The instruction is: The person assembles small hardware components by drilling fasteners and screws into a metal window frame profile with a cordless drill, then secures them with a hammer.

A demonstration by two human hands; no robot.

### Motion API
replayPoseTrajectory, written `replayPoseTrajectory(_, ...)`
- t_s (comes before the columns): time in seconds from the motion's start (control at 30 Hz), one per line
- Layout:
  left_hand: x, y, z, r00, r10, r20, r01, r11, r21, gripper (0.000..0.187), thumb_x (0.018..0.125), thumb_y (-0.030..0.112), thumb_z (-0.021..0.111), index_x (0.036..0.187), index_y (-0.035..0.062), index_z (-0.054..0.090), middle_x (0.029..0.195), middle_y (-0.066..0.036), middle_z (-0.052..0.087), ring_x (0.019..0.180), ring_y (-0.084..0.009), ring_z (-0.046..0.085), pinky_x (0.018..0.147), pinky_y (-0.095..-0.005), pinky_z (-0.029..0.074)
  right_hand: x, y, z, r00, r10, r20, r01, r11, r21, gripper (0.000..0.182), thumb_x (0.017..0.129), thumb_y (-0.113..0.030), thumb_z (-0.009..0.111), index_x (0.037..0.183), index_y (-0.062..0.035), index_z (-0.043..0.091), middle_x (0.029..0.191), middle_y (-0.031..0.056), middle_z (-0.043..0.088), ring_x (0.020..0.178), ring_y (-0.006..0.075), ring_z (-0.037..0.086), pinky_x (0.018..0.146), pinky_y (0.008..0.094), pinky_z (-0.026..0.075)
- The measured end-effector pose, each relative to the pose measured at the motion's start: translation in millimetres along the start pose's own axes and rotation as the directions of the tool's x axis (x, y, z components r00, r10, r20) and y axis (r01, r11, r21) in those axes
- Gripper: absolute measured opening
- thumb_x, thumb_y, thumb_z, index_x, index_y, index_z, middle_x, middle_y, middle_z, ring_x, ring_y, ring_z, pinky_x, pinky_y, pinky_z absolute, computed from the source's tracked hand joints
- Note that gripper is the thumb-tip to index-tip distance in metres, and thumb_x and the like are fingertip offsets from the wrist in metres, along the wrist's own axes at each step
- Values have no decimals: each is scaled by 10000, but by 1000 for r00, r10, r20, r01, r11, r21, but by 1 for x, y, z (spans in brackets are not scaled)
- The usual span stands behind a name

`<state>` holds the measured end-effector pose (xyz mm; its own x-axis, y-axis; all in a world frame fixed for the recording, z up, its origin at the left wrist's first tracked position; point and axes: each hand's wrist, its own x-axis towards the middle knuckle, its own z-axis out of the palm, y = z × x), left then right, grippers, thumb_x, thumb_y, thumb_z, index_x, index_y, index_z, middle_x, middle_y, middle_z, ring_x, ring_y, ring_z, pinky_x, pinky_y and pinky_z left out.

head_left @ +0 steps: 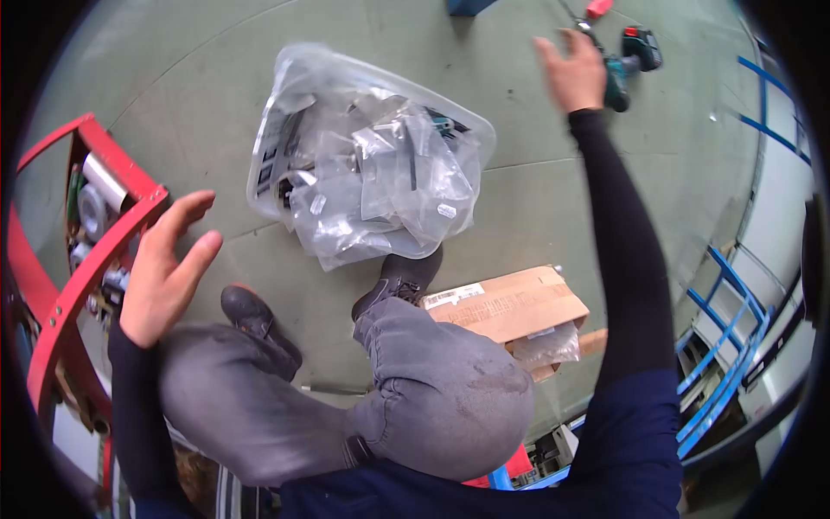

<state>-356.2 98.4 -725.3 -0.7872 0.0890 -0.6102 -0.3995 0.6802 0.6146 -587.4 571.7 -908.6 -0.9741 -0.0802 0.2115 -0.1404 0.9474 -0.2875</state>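
Note:
My left hand [167,272] is in the air beside the red metal frame [97,255], thumb and fingers apart, holding nothing. Stretched far forward over the floor, my right hand [577,76] is slightly blurred, with its fingers spread. Just to its right lies a teal and black cordless drill [616,82] with its battery end [641,48] pointing away; the hand overlaps the drill's edge in this view. Between my hands stands a translucent plastic bin [482,130], filled with clear plastic bags [380,186] of parts.
By my knee is a cardboard box [510,303] with a plastic bag [549,346] poking out. Rolls of tape [92,212] sit inside the red frame. Blue metal racks [731,346] line the right side. A red object [597,8] lies beyond the drill.

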Motion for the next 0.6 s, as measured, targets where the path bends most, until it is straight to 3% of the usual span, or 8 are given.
replayPoseTrajectory(0.03, 5, 0, 3, 1000, 0, 14, -1, 995, 99, 467, 945, 197, 636, 1342, -25, 529, 1294, -198, 617, 1247, -305, 571, 1064, -385, 418, 15, 59, 2, 995, 20, 93, -9, 992, -123, 640, 844, -517, 700, 1287, -64, 610, 1220, 206, 659, 1142, 331, 630, 974, 434, 492)
replayPoseTrajectory(0.07, 8, 3, 7, 998, -35, 57, 25, 986, 163, 465, 945, 178, 632, 1348, -25, 518, 1307, -196, 604, 1255, -303, 563, 1069, -386, 414, 29, 110, -2, 900, 286, 330, -222, 950, -219, 854, 796, -640, 697, 1422, -89, 510, 1295, 227, 623, 1241, 355, 579, 1040, 433, 457)
replayPoseTrajectory(0.1, 13, 9, 9, 993, -68, 97, 44, 973, 228, 464, 945, 158, 627, 1354, -26, 508, 1320, -195, 591, 1263, -300, 556, 1074, -388, 411, 35, 163, 8, 835, 465, 294, -313, 841, -442, 1092, 705, -770, 686, 1516, -101, 387, 1393, 224, 556, 1296, 370, 536, 1080, 436, 428)
replayPoseTrajectory(0.17, 23, 10, 19, 990, -26, 140, -23, 941, 338, 481, 933, 202, 649, 1339, -22, 517, 1289, -206, 596, 1226, -333, 568, 1046, -405, 428, 41, 232, 23, 814, 462, 352, -363, 878, -312, 1208, 644, -861, 648, 1569, -174, 285, 1448, 242, 492, 1314, 400, 513, 1091, 461, 415)
replayPoseTrajectory(0.3, 56, 11, 44, 971, 23, 237, -124, 900, 418, 497, 937, 248, 652, 1345, 2, 511, 1267, -211, 594, 1210, -364, 562, 1028, -410, 438, 33, 191, 2, 760, 547, 350, -270, 756, -596, 1149, 647, -872, 637, 1576, -333, 228, 1452, 315, 441, 1332, 435, 480, 1085, 489, 416)
replayPoseTrajectory(0.37, 84, 16, 66, 964, 86, 252, -189, 889, 418, 490, 943, 258, 642, 1347, 14, 508, 1273, -212, 591, 1208, -371, 559, 1019, -410, 445, 36, 210, 5, 748, 513, 420, -252, 805, -537, 1155, 650, -871, 634, 1579, -330, 212, 1454, 300, 450, 1322, 429, 493, 1088, 483, 415)
replayPoseTrajectory(0.5, 153, -7, 127, 959, 282, -12, -244, 849, 469, 537, 944, 264, 629, 1405, 50, 457, 1283, -223, 566, 1170, -387, 573, 1007, -427, 463, 24, 231, 27, 759, 488, 430, -291, 846, -447, 1138, 663, -872, 621, 1580, -350, 193, 1403, 264, 525, 1291, 415, 531, 1078, 487, 424)
replayPoseTrajectory(0.6, 171, -1, 150, 999, 7, 31, -20, 907, 420, 618, 896, 274, 686, 1416, 90, 407, 1242, -289, 570, 1148, -416, 587, 990, -447, 476, 0, 173, 10, 780, 511, 361, -288, 806, -517, 1078, 686, -855, 620, 1561, -374, 214, 1358, 263, 561, 1252, 407, 565, 1048, 503, 442)
